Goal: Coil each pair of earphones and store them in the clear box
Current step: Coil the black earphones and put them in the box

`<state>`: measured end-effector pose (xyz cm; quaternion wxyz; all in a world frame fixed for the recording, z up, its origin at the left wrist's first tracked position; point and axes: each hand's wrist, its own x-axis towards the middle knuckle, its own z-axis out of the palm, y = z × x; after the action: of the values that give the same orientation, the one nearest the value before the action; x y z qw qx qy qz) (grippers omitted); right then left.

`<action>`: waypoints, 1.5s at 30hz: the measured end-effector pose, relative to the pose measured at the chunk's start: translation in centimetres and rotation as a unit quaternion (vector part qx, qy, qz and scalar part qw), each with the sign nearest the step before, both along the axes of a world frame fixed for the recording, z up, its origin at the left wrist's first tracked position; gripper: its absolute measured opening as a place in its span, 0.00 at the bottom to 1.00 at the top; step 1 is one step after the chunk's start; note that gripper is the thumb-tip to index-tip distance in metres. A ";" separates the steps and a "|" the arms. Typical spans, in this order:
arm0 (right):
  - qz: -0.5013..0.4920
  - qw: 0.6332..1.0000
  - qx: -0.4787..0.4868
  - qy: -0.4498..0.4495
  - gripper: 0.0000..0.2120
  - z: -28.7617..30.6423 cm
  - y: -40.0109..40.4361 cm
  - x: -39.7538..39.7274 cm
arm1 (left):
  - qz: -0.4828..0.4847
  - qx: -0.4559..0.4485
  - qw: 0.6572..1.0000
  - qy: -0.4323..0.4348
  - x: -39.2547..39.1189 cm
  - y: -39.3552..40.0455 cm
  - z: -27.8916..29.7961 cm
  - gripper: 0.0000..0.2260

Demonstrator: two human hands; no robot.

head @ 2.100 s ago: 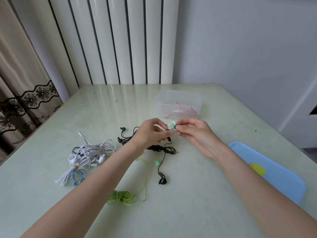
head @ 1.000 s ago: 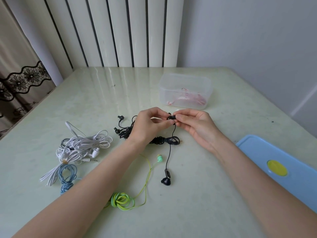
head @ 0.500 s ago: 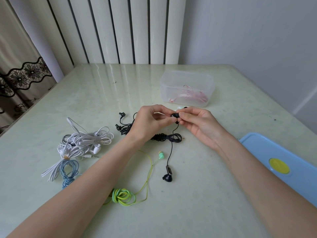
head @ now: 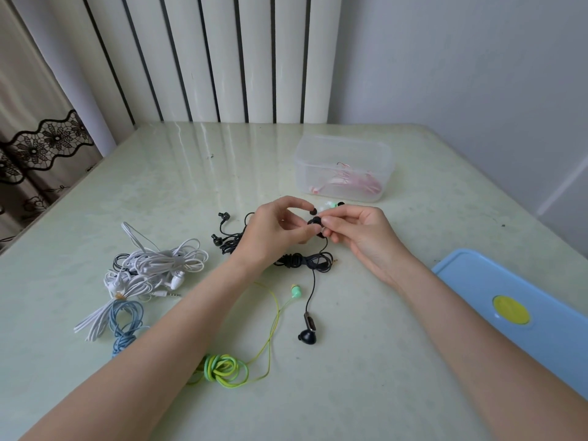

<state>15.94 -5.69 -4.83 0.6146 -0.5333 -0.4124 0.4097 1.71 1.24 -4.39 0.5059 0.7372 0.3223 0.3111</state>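
Blk earphones (head: 313, 262), blue lid (head: 496, 291), grn cable (head: 226, 370).

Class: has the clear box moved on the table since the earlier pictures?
No. The clear box keeps its place near the table far edge.

Table (head: 165, 186): we see a pale green glossy top.
Lid (head: 477, 281): blue with a yellow round spot, at our right edge.
Curtain (head: 41, 144): beige, black lace trim, far left.
Panels (head: 222, 58): white vertical slats behind.
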 end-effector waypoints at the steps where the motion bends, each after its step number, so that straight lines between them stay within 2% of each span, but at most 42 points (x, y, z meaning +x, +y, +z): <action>1: -0.005 0.999 -0.007 -0.036 0.06 0.0 0.0 -0.1 | -0.004 0.027 0.999 0.022 -0.1 0.0 -0.1 0.10; 5: -0.042 0.992 -0.024 -0.116 0.05 -0.1 0.1 -0.6 | 0.001 0.124 0.988 0.091 -0.4 -0.1 -0.3 0.14; 7: -0.088 0.988 -0.017 -0.125 0.05 0.0 0.3 -0.2 | 0.007 0.139 0.985 0.102 -0.3 -0.1 -0.5 0.14; 9: -0.149 0.971 -0.002 -0.188 0.05 0.4 0.7 0.8 | 0.006 0.148 0.983 0.109 -0.3 0.0 -0.6 0.13; 11: -0.174 0.926 0.017 -0.335 0.05 1.2 1.6 1.8 | 0.002 0.162 0.980 0.119 -0.2 0.0 -0.7 0.11; 14: -0.097 0.840 -0.007 -0.533 0.10 2.0 3.4 2.0 | 0.005 0.164 0.980 0.112 -0.1 0.0 -0.7 0.08; 17: -0.021 0.793 -0.063 -0.606 0.12 1.7 5.3 1.5 | 0.011 0.164 0.981 0.105 -0.1 0.1 -0.8 0.07; 20: -0.011 0.773 -0.079 -0.630 0.10 1.1 5.9 1.0 | 0.006 0.167 0.980 0.109 -0.1 0.0 -1.0 0.08; 25: -0.061 0.819 -0.040 -0.570 0.06 1.9 4.5 1.1 | -0.006 0.217 0.966 0.138 -0.2 -0.3 -0.7 0.09; 30: -0.071 0.896 -0.060 -0.434 0.05 2.6 0.7 1.2 | -0.017 0.219 0.954 0.206 -0.6 -0.4 0.7 0.16; 34: -0.053 0.923 -0.079 -0.372 0.11 2.5 -2.0 1.0 | -0.002 0.260 0.945 0.198 -1.9 -0.9 2.1 0.10; 37: -0.016 0.939 -0.084 -0.332 0.12 2.4 -2.8 0.5 | -0.147 0.195 0.955 0.168 -3.7 -2.3 3.5 0.06; 39: 0.009 0.940 -0.087 -0.329 0.11 2.5 -3.1 0.0 | -0.260 0.130 0.929 0.230 -4.5 -3.7 4.0 0.09; 40: 0.020 0.941 -0.089 -0.325 0.11 2.6 -3.2 -0.3 | -0.290 0.132 0.906 0.279 -4.6 -4.2 3.9 0.11; 42: 0.031 0.945 -0.094 -0.312 0.11 2.7 -3.3 -0.8 | -0.302 0.184 0.875 0.330 -4.6 -5.0 3.1 0.13; 45: 0.033 0.957 -0.093 -0.274 0.09 2.6 -3.6 -1.2 | -0.275 0.214 0.895 0.279 -4.4 -5.0 2.3 0.09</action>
<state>14.70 -9.30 -2.23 0.4123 -0.6660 -0.5421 0.3044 -2.70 -3.75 -2.10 0.2907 0.9433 0.1604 0.0022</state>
